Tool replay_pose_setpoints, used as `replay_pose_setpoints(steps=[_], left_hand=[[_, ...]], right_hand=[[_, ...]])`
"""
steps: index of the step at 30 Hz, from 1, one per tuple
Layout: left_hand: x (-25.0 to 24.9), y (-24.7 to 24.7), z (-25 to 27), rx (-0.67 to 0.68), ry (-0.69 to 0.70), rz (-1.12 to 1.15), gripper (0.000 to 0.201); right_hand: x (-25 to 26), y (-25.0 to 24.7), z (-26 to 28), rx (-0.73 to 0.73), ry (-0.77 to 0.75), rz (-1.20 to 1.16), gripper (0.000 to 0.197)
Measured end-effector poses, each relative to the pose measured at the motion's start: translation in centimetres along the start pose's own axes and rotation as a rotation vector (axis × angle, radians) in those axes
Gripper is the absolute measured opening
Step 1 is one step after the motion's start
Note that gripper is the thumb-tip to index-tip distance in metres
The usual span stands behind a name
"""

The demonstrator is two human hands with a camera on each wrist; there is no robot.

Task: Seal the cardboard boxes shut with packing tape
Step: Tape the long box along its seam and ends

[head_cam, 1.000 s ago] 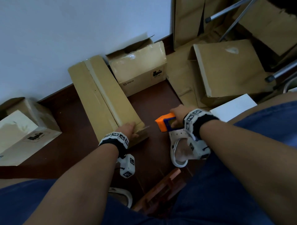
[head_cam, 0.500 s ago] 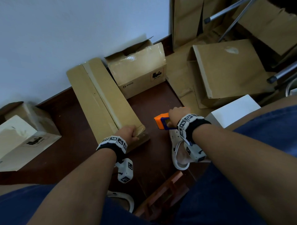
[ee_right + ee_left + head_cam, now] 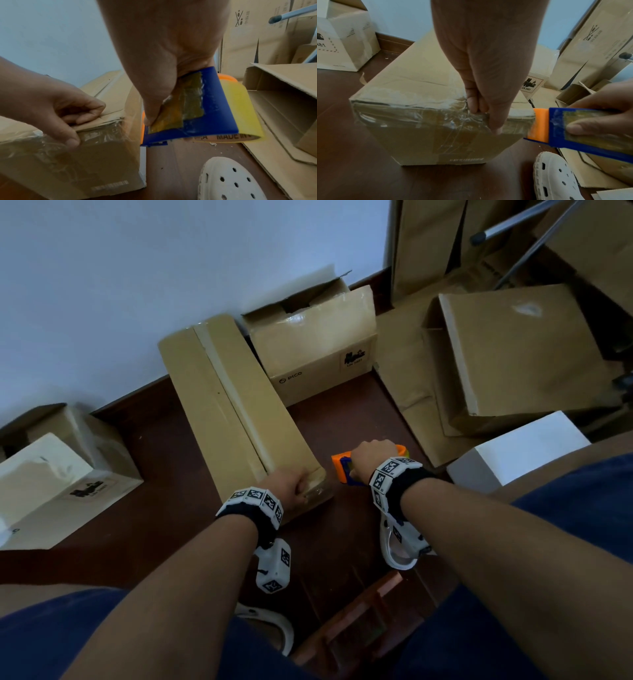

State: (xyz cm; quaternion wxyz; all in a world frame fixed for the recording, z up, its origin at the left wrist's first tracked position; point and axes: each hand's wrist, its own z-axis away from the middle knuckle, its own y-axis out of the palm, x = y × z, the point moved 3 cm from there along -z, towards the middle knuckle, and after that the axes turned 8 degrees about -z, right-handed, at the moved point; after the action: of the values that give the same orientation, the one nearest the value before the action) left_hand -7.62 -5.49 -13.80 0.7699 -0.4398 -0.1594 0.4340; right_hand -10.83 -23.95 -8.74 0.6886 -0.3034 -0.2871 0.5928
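A long brown cardboard box (image 3: pixel 236 412) lies on the dark floor, its near end wrapped in clear tape (image 3: pixel 423 121). My left hand (image 3: pixel 291 487) grips that end's top edge, fingers curled on top and thumb (image 3: pixel 68 140) down on the taped face. Just right of the box corner, my right hand (image 3: pixel 371 455) holds a blue and orange tape dispenser (image 3: pixel 342 470), its orange front (image 3: pixel 537 125) close to the box corner. A yellow tape roll (image 3: pixel 240 115) sits in the dispenser (image 3: pixel 205 108), and my right thumb presses its blue plate.
An open box marked PICO (image 3: pixel 315 350) stands behind the long box by the wall. Another box (image 3: pixel 58 474) sits at left. Flattened cardboard (image 3: pixel 513 354) and a white box (image 3: pixel 520 450) lie at right. A white clog (image 3: pixel 399 546) is below my right wrist.
My right hand has brought the dispenser slightly closer to the box's near corner. My left hand has stayed on the box end.
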Motion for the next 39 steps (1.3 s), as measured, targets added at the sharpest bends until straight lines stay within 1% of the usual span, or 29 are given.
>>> replay_pose_setpoints(steps=[2,6,10,13,15,17,19,21,24,28,32,33,34,36,37,38,39], left_hand=[[-0.1,0.0,0.0,-0.004,0.008,-0.02,0.029],[-0.1,0.3,0.0,0.02,0.023,-0.023,0.025],[0.1,0.6,-0.2,0.019,0.043,-0.019,0.027],[0.2,0.6,-0.2,0.027,0.046,-0.033,0.031],[0.2,0.7,-0.1,0.024,0.052,-0.029,0.031],[0.2,0.7,0.0,0.012,0.078,-0.011,0.028],[0.4,0.9,0.1,0.0,0.076,0.02,0.026],[0.8,1.1,0.0,0.003,0.07,0.044,0.029],[1.0,0.8,-0.4,0.021,0.06,0.039,0.031],[0.3,-0.2,-0.2,0.027,0.063,-0.116,0.032],[-0.1,-2.1,0.0,0.116,0.129,-0.282,0.037],[-0.3,-2.7,-0.1,0.092,0.164,-0.315,0.037],[-0.7,-3.2,-0.2,0.025,0.209,-0.337,0.037],[-2.0,-3.4,-0.7,-0.179,0.305,-0.337,0.043],[-2.7,-3.3,-1.0,-0.233,0.33,-0.335,0.045],[-3.3,-2.9,-1.2,-0.224,0.34,-0.355,0.046],[-3.7,-2.3,-1.6,-0.174,0.337,-0.393,0.044]], right_hand=[[0.8,0.0,-0.3,0.0,-0.024,0.02,0.035],[2.0,0.0,-1.0,0.034,-0.076,0.021,0.023],[2.2,-0.4,-1.5,0.031,-0.113,0.058,0.027],[2.8,0.1,-2.2,-0.001,-0.114,0.041,0.023],[3.4,1.1,-2.8,-0.02,-0.076,-0.013,0.023],[3.2,1.9,-3.7,0.025,-0.027,-0.106,0.027],[2.0,2.0,-4.3,0.077,0.018,-0.221,0.035],[0.2,1.8,-4.6,0.092,0.101,-0.367,0.039],[-1.8,1.5,-4.7,0.049,0.191,-0.523,0.041],[-2.5,2.3,-4.4,0.006,0.217,-0.567,0.043],[-3.0,3.3,-3.7,-0.013,0.205,-0.63,0.051],[-3.2,3.5,-3.5,-0.028,0.206,-0.639,0.052],[-3.5,3.6,-3.3,-0.039,0.211,-0.649,0.053],[-4.0,3.9,-2.8,-0.064,0.213,-0.673,0.052],[-4.3,4.0,-2.7,-0.082,0.212,-0.686,0.052],[-4.6,4.1,-2.5,-0.094,0.216,-0.703,0.052],[-4.8,4.2,-2.3,-0.107,0.215,-0.719,0.052]])
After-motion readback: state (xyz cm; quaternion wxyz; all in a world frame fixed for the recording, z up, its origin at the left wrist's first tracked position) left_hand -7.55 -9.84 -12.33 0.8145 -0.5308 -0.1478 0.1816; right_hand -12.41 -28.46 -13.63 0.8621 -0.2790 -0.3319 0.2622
